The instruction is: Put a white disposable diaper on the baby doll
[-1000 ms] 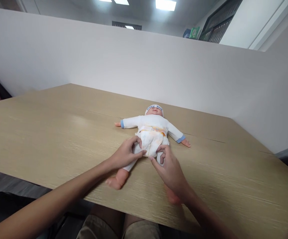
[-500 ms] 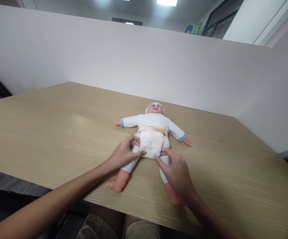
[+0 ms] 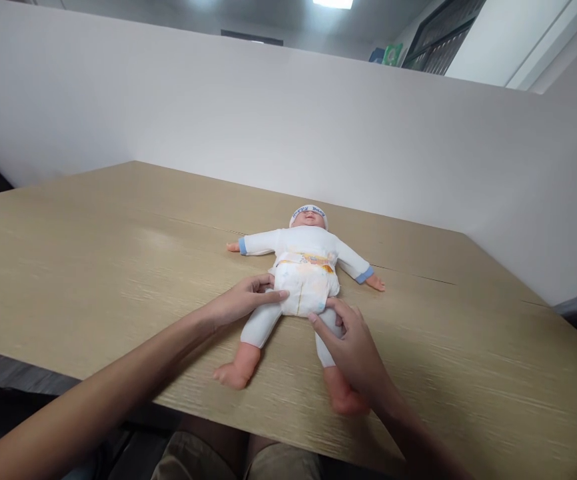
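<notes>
a high white partition stands along the far edge of the pale wood-grain table and closes off the space behind it; over its top show a green package, a dark-framed window and a lit ceiling panel. a doll in a white suit with blue cuffs and a lettered white cap lies on its back, head toward the far edge and feet near the near edge, arms spread. a white disposable diaper with an orange-patterned waistband is around its hips. the left hand is partly closed, its thumb flat on the diaper's front and its fingers curled at the side edge, pinching that edge. the right hand is also half curled, thumb and forefinger grasping the opposite lower edge by the doll's thigh. the left fingertips are tucked out of sight, so the firmness of that grip is hard to judge. the right wrist partly covers one doll foot, and the table's near edge cuts off the person's khaki shorts.
</notes>
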